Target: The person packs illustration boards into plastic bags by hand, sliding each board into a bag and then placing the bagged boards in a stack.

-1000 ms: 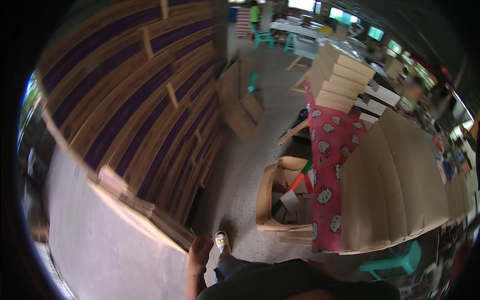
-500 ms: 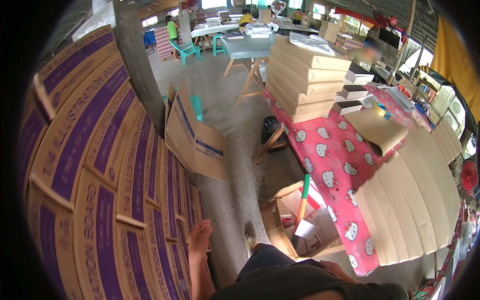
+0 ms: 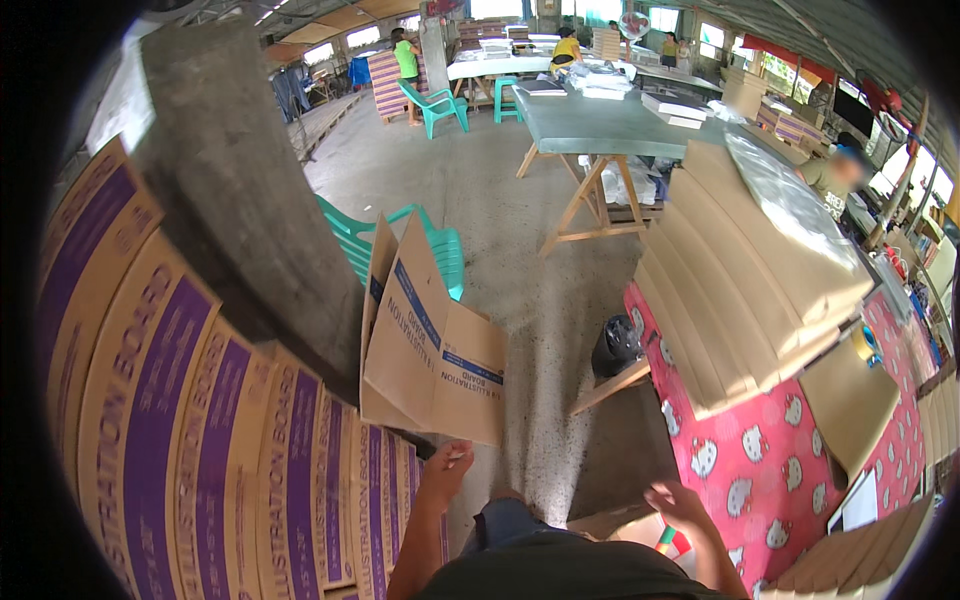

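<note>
My left hand (image 3: 447,472) is just below the lower edge of an opened cardboard carton (image 3: 432,345). Its fingers are loosely bent, and no held thing shows in it. The carton stands with its flaps spread, against a green plastic chair (image 3: 443,255). Off to the right, my right hand (image 3: 682,508) hangs beside the pink patterned tablecloth (image 3: 735,470), fingers apart and nothing in them. Below that hand, a waste carton (image 3: 610,522) is partly in view, with a green-and-red stick (image 3: 667,540) in it.
Stacked purple-striped cartons (image 3: 240,450) line my left, beside a concrete pillar (image 3: 250,190). Tan wrapped packages (image 3: 745,280) are piled on the pink table. A black bin (image 3: 617,347) stands beneath its edge. Ahead is a grey-topped trestle table (image 3: 600,125). A person (image 3: 830,180) is at the right.
I have moved forward along the aisle, so the opened carton and the package pile are nearer. My right hand has come away from my body into view on the right.
</note>
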### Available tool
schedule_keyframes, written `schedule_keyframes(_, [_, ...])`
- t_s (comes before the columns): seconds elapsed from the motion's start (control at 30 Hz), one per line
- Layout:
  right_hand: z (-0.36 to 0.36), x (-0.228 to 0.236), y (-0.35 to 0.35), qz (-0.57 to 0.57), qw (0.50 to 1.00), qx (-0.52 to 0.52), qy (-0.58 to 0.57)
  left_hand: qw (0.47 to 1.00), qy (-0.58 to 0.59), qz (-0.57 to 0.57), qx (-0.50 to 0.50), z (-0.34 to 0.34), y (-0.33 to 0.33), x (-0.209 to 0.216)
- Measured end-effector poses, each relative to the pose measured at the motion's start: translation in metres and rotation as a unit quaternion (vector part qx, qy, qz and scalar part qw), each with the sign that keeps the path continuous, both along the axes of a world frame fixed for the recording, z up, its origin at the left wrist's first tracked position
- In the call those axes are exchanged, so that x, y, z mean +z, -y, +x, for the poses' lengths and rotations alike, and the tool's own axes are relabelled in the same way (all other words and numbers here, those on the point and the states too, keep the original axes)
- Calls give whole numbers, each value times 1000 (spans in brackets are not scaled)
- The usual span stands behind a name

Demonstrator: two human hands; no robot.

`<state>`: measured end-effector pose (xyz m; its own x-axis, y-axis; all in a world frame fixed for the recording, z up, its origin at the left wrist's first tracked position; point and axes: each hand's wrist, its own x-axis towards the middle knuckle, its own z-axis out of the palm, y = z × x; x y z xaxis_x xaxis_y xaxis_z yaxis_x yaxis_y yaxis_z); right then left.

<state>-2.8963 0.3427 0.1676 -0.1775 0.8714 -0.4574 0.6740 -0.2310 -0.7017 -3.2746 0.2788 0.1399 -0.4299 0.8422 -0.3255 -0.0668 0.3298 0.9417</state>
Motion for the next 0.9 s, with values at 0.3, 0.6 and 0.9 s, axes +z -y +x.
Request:
schedule_keyframes(0.3, [-202, 54, -349, 362, 908, 107, -182, 999, 3, -28, -36, -96, -263, -1])
schedule_keyframes(0.6, [-258, 94, -611, 374, 907, -40, -188, 991, -37, 51, -120, -191, -553, 62])
schedule_keyframes(0.9, [-296, 85, -872, 348, 907, -116, -209, 995, -31, 34, -91, -308, -788, 9])
